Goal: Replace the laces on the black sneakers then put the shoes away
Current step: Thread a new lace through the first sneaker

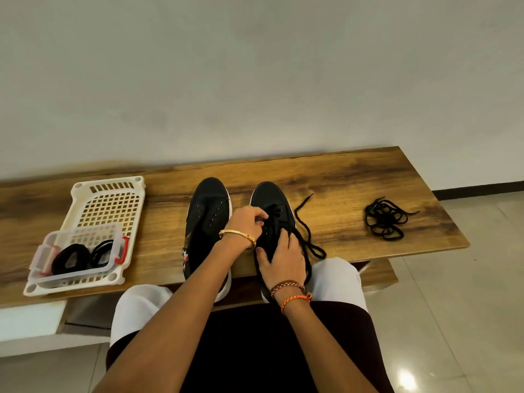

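Observation:
Two black sneakers stand side by side on the wooden bench, toes pointing away from me. The left sneaker has bare eyelets and no lace. The right sneaker carries a black lace whose loose ends trail off to the right. My left hand reaches across and pinches the lace near the eyelets. My right hand presses on the right sneaker's tongue and side, holding it steady. A tangled loose black lace lies on the bench further right.
A white perforated basket sits at the bench's left end, holding a clear plastic box with coiled black laces. The wall runs directly behind the bench. Tiled floor lies to the right. My knees are against the bench's front edge.

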